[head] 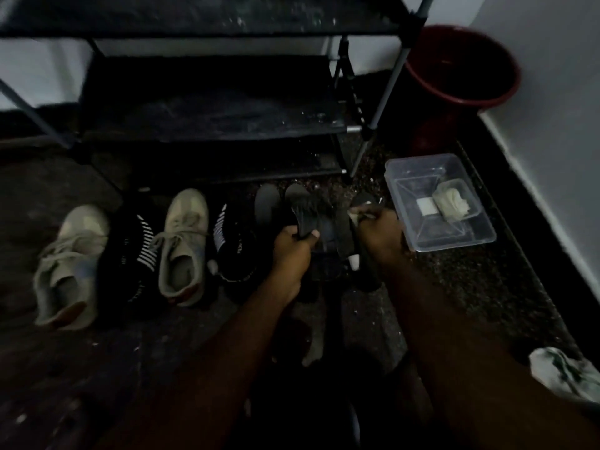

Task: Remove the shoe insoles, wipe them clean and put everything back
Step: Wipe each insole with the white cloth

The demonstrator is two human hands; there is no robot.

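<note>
Left hand (292, 251) curls fingers round dark flexible insole (308, 219). Right hand (380, 230) pinches small pale wiping cloth (357, 215) just beside insole. Advice: keep insole taut, wipe heel to toe with firm strokes. Beyond: flat grey insole (267, 203) on floor, beige lace-up sneaker (185, 248) left, clear plastic tub (454, 244) right, black shoe rack (211, 118).

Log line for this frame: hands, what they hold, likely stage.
left hand: grips dark insole | right hand: pinches pale cloth beside it | stage: likely wiping | nearby: clear tub, red bucket
</note>
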